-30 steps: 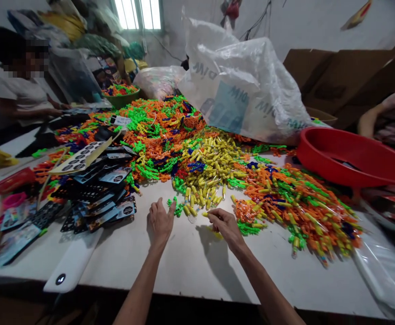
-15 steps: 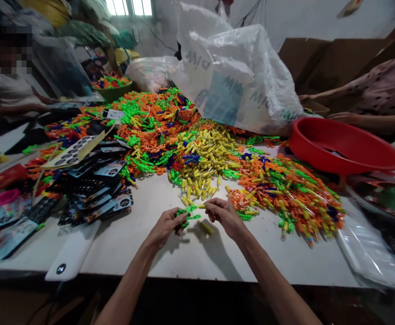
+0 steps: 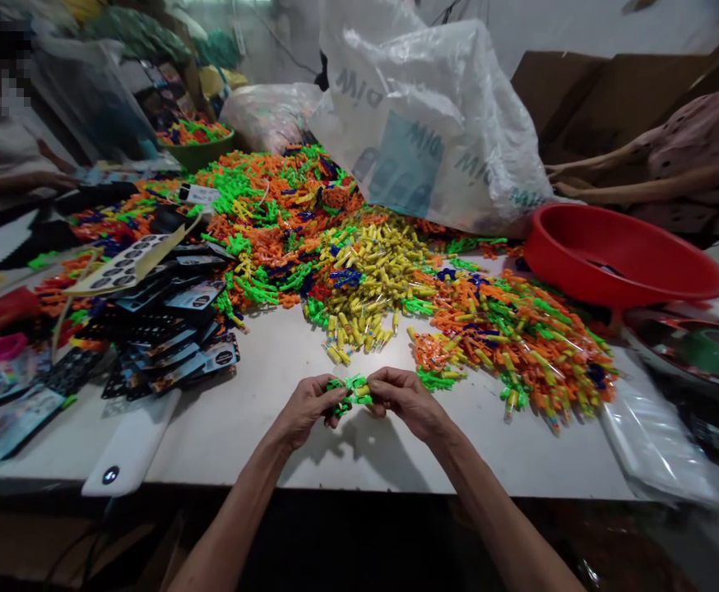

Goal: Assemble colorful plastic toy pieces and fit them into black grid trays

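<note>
My left hand (image 3: 306, 406) and my right hand (image 3: 404, 398) meet just above the white table (image 3: 310, 448) near its front edge. Both are closed on a small green plastic toy piece (image 3: 348, 390) held between them, with a bit of yellow at my right fingertips. Right behind the hands lies a heap of small yellow pieces (image 3: 375, 284). A spread of orange and green pieces in clear wrappers (image 3: 513, 337) lies to the right of it.
A stack of dark printed cards (image 3: 168, 329) lies at left, a white board (image 3: 131, 444) at the front left. A red basin (image 3: 624, 259) and a big clear plastic bag (image 3: 433, 131) stand at right and behind. Other people sit at far left and far right.
My left hand picked a green piece off the table and drew back towards me. My right hand, holding a yellow piece, came to meet it. The view tilted down slightly.
</note>
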`<act>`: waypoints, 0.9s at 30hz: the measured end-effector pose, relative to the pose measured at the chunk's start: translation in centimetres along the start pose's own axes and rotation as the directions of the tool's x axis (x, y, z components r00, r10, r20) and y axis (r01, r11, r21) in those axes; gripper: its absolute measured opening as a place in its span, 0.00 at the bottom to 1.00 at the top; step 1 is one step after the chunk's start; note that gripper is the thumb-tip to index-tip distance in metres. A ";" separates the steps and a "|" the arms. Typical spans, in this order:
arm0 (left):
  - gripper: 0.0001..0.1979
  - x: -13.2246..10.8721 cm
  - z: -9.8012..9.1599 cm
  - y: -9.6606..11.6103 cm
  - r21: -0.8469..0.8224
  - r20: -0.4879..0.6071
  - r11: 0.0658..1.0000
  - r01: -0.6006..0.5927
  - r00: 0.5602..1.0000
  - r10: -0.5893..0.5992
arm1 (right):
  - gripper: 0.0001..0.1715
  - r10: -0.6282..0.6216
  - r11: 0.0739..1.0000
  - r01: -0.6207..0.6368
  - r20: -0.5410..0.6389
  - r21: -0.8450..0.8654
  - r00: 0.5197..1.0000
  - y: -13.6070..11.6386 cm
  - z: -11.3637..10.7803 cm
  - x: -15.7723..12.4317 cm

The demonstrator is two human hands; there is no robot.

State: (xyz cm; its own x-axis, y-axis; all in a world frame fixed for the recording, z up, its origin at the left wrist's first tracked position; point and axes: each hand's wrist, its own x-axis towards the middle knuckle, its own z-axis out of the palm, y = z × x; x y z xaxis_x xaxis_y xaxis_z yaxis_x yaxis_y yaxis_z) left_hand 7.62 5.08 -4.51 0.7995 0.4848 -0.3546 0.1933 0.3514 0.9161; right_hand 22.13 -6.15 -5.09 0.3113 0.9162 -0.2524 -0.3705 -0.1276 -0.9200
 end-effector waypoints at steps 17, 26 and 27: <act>0.15 11.3 -4.6 4.4 0.859 -0.402 0.494 0.132 0.773 0.491 | 0.18 -0.712 0.393 -0.238 -0.458 -0.888 0.533 -4.7 -9.4 2.1; 0.13 12.2 -5.9 3.0 0.945 -0.287 0.287 0.159 0.823 0.491 | 0.10 -0.295 0.131 -0.341 -0.365 -0.931 0.883 -1.2 -4.5 10.1; 0.11 11.2 -6.1 2.4 0.945 -0.283 0.295 0.143 0.812 0.510 | 0.10 -0.290 0.146 -0.332 -0.361 -0.932 0.886 -0.9 -4.6 10.5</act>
State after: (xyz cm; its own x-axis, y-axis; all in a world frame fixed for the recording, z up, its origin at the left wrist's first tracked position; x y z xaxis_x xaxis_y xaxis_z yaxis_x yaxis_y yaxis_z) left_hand 13.53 16.24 -7.37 0.5873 0.7995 0.1261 0.7090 -0.5833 0.3964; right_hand 29.75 1.83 -8.30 0.6992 0.7119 -0.0655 0.6581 -0.6767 -0.3301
